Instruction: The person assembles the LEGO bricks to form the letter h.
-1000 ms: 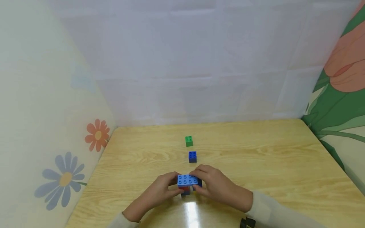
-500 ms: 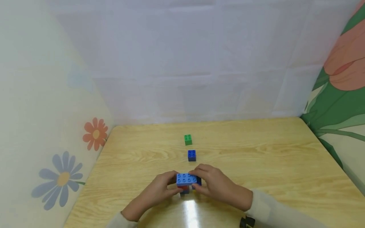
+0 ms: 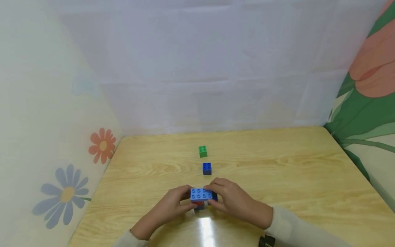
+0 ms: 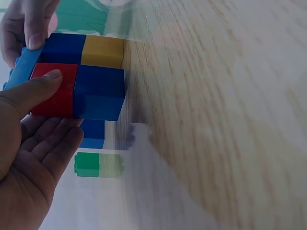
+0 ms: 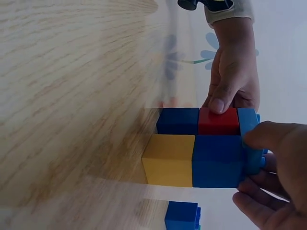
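A light blue eight-stud building brick [image 3: 201,194] lies across two short columns standing side by side on the table. One column has a red brick [image 4: 63,101] over a blue brick [image 4: 100,91]; the other has a dark blue brick [image 5: 217,160] over a yellow brick [image 5: 169,160]. My left hand [image 3: 174,202] grips the red brick's column, thumb pressed on the red face. With thumb and fingers, my right hand [image 3: 231,200] pinches the right end of the light blue brick. Parts of the columns are hidden by the hands and top brick in the head view.
Beyond the hands, a separate blue brick [image 3: 207,168] sits on the wooden table [image 3: 277,164], and farther back a green brick [image 3: 202,151]. A white sheet [image 3: 216,68] hangs behind the table, with flower-patterned walls at both sides.
Both hands keep their hold on the stacked bricks with hardly any movement. The whole head view has shifted slightly.
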`<state>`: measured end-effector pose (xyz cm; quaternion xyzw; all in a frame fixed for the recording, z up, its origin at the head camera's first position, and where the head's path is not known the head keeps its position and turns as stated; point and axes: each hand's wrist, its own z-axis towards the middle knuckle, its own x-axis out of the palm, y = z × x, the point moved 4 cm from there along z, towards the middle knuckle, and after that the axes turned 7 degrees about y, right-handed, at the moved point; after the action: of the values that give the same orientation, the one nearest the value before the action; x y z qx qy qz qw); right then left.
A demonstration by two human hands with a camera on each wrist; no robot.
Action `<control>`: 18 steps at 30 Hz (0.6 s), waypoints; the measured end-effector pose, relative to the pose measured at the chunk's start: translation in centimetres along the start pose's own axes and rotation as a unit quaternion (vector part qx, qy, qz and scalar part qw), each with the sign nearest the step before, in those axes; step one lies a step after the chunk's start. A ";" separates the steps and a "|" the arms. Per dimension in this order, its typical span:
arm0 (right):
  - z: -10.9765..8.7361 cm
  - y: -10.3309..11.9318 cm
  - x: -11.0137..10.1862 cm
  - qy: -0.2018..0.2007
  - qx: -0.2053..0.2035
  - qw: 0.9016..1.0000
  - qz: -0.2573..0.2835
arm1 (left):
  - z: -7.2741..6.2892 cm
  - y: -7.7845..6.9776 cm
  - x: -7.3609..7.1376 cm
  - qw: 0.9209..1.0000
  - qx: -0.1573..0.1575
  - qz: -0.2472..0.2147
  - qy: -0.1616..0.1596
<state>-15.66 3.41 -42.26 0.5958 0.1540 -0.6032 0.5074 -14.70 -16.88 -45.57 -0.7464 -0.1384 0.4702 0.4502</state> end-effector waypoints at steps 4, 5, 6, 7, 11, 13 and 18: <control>0.1 -0.1 0.0 0.009 0.001 1.000 0.000 | 0.0 0.1 0.2 1.000 0.011 0.000 -0.002; 0.1 0.0 -0.1 0.010 0.001 1.000 -0.002 | 0.0 0.0 0.2 1.000 0.014 0.000 -0.003; 0.1 0.0 -0.1 0.011 0.001 1.000 -0.003 | 0.0 0.0 0.2 1.000 0.015 0.001 -0.003; 0.1 0.0 -0.2 0.012 0.002 1.000 -0.003 | 0.1 0.0 0.2 1.000 0.018 0.000 -0.004; 0.0 0.2 -0.4 0.020 0.009 1.000 -0.003 | 0.1 -0.1 0.2 1.000 0.021 0.001 -0.001; 0.1 0.3 -0.5 0.024 0.012 1.000 -0.003 | 0.1 -0.1 0.2 1.000 0.022 0.002 0.001; 0.2 0.4 -0.4 0.032 0.015 0.999 -0.002 | 0.0 0.1 0.2 1.000 0.011 0.002 0.000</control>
<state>-15.57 3.22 -41.68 0.6220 0.1616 -0.5872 0.4921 -14.63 -16.76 -45.81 -0.7414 -0.1314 0.4729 0.4576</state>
